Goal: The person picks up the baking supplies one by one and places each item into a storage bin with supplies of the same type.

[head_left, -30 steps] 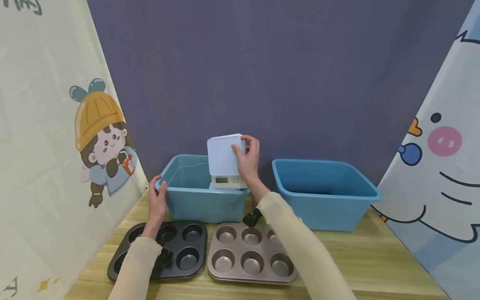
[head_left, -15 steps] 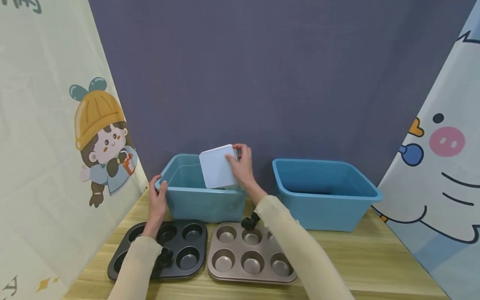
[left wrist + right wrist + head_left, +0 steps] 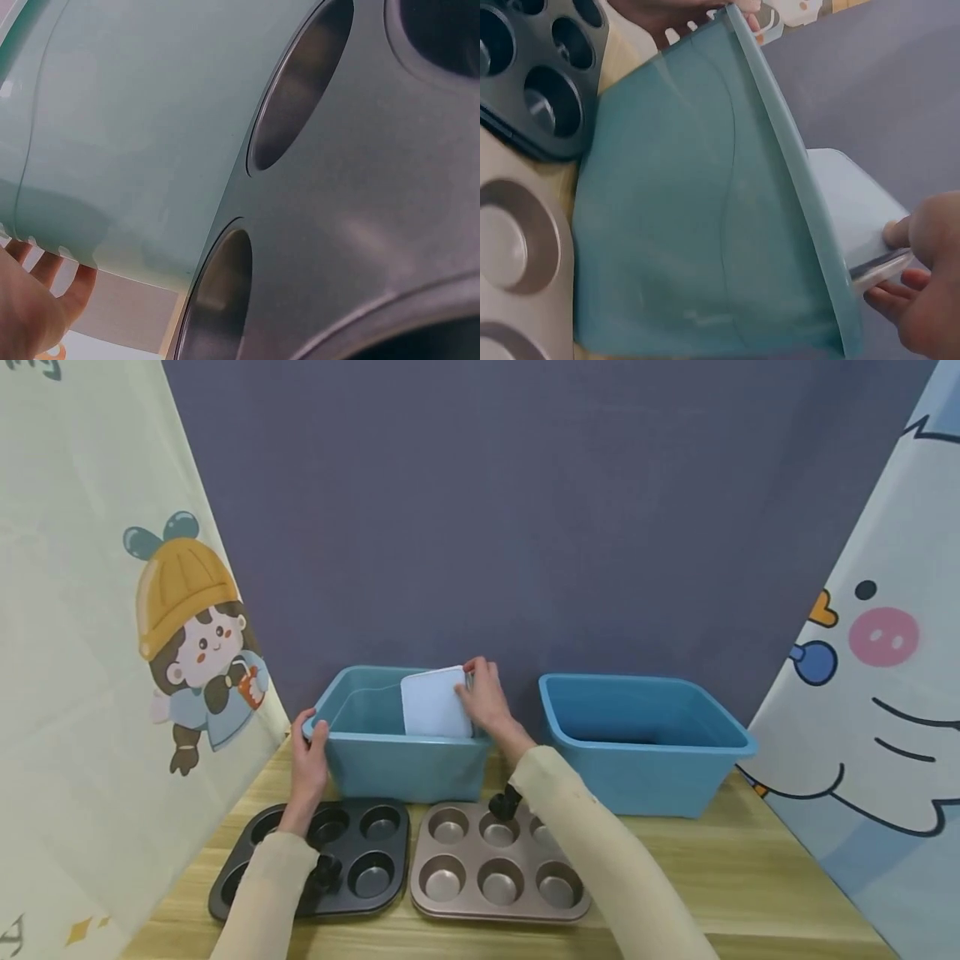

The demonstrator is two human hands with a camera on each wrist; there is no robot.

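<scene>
My right hand (image 3: 486,700) pinches the right edge of a white kitchen scale (image 3: 433,703), thumb on its flat top and fingers beneath. The scale leans at a tilt, its lower part down inside the left blue-green bin (image 3: 408,768) and hidden by the front wall. In the right wrist view the scale (image 3: 855,202) sticks up past the bin's rim. My left hand (image 3: 308,768) grips the left end of that bin's rim, thumb on the near side. Fingers of the left hand (image 3: 41,307) curl against the bin wall in the left wrist view.
A second blue bin (image 3: 637,781) stands to the right. In front of the left bin lie a black muffin tin (image 3: 352,839) and a bronze muffin tin (image 3: 472,893) side by side on the wooden table (image 3: 750,877). A dark cloth wall (image 3: 525,527) rises behind.
My right hand has lowered the scale, so its display end, visible at first above the rim, has gone down into the left bin. The left hand keeps its grip on the rim.
</scene>
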